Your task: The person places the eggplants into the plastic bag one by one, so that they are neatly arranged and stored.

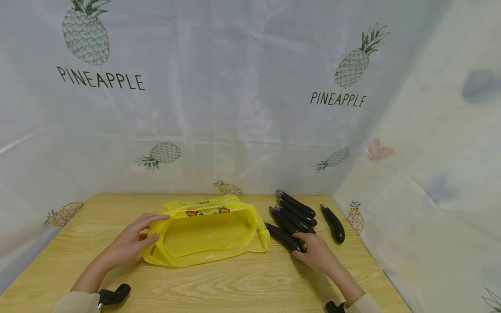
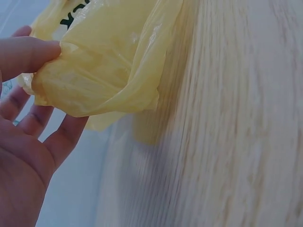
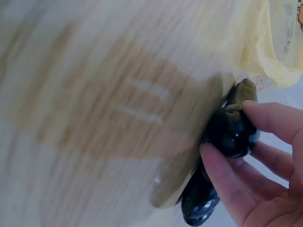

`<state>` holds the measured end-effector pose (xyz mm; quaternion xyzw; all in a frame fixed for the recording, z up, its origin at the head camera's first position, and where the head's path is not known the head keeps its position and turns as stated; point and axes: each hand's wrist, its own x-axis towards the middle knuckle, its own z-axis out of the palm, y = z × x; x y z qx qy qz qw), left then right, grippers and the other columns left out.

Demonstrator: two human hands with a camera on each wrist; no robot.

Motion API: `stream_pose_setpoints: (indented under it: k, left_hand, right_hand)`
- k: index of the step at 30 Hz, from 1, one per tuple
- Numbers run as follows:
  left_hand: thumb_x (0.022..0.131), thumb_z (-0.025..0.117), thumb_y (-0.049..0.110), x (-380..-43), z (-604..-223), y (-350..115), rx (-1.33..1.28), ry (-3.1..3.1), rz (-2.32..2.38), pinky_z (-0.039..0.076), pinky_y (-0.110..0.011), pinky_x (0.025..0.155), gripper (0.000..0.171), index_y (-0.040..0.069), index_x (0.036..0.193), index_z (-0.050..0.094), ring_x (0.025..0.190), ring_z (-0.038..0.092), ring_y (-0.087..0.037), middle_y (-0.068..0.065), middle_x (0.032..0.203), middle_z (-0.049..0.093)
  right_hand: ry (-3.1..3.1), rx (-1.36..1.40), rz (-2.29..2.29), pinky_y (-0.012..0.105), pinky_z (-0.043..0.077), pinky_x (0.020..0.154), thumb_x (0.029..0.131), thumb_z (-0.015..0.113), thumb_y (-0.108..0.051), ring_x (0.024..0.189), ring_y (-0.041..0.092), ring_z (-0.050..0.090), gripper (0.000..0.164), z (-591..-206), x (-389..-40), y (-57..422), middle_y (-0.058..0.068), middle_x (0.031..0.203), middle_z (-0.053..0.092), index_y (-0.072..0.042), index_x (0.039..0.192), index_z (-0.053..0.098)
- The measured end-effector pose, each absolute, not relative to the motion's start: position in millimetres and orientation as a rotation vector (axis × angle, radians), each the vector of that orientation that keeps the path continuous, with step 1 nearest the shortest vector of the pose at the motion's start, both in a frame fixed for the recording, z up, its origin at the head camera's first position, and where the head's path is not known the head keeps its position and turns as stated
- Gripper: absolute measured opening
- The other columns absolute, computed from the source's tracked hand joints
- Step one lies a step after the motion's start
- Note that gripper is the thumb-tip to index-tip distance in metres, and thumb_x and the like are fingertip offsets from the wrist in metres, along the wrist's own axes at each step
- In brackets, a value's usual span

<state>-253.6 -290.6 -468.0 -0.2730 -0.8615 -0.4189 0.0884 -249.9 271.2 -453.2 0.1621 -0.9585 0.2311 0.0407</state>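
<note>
A yellow plastic bag (image 1: 195, 258) lies on its side with its mouth spread wide. My left hand (image 1: 131, 243) pinches the bag's left edge, thumb (image 2: 33, 56) on one face of the film and fingers behind it. To the right of the bag, a dark purple eggplant (image 1: 281, 237) points its stem end at the bag. Its rounded end (image 3: 233, 132) is between the thumb and fingers of my right hand (image 1: 316, 254), which grips it. Several more eggplants (image 1: 295, 208) lie close together just behind it.
One eggplant (image 1: 333, 224) lies apart on the right, near the table's edge. The wood-grain table (image 1: 219, 287) runs back to a pineapple-printed curtain (image 1: 235, 108). A patterned sheet (image 1: 434, 174) hangs along the right side.
</note>
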Motion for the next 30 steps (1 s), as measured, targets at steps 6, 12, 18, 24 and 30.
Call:
stream_pose_setpoints:
  k: [6, 12, 18, 24, 30]
  left_hand:
    - [0.107, 0.066, 0.013, -256.0, -470.5, -287.1, -0.802, -2.581, -1.237, 0.053, -0.031, 0.080, 0.052, 0.019, 0.157, 0.053, 0.111, 0.051, -0.007, -0.010, 0.144, 0.054]
    - [0.107, 0.066, 0.015, -257.8, -471.4, -288.7, -0.805, -2.581, -1.250, 0.056, -0.035, 0.084, 0.054, 0.020, 0.159, 0.051, 0.121, 0.048, 0.001, -0.009, 0.143, 0.053]
    - [0.107, 0.066, 0.017, -256.3, -470.1, -289.7, -0.796, -2.591, -1.238, 0.056, -0.051, 0.086, 0.056, 0.022, 0.160, 0.049, 0.125, 0.045, 0.002, -0.008, 0.144, 0.052]
    - [0.105, 0.068, 0.015, -258.3, -465.5, -284.4, -0.825, -2.569, -1.205, 0.055, -0.060, 0.087, 0.060, 0.019, 0.162, 0.048, 0.125, 0.046, -0.005, -0.008, 0.140, 0.052]
    - [0.104, 0.069, 0.011, -256.6, -458.9, -277.1, -0.859, -2.546, -1.146, 0.058, -0.045, 0.086, 0.061, 0.013, 0.161, 0.048, 0.123, 0.048, -0.004, -0.009, 0.138, 0.053]
  right_hand:
    - [-2.932, 0.496, 0.723, 0.028, 0.049, 0.063, 0.089, 0.086, -0.017, 0.083, 0.019, 0.068, 0.046, -453.2, -246.0, 274.0, 0.007, 0.109, 0.075, -0.005, 0.132, 0.074]
    - [-2.950, 0.424, 0.780, 0.030, 0.049, 0.062, 0.093, 0.084, -0.021, 0.074, 0.011, 0.064, 0.048, -444.5, -242.7, 276.6, 0.010, 0.113, 0.074, -0.005, 0.137, 0.071]
    - [-2.899, 0.356, 0.734, 0.031, 0.055, 0.067, 0.093, 0.084, -0.020, 0.073, 0.006, 0.065, 0.048, -431.6, -237.4, 271.8, 0.011, 0.117, 0.075, -0.006, 0.137, 0.071]
    - [-2.847, 0.424, 0.747, 0.026, 0.042, 0.054, 0.094, 0.083, -0.020, 0.056, 0.005, 0.048, 0.048, -416.7, -231.2, 262.3, -0.004, 0.084, 0.064, -0.006, 0.138, 0.070]
    - [-2.836, 0.514, 0.757, 0.026, 0.039, 0.053, 0.094, 0.083, -0.021, 0.053, 0.005, 0.044, 0.047, -408.5, -225.4, 245.1, -0.007, 0.076, 0.056, -0.006, 0.137, 0.071]
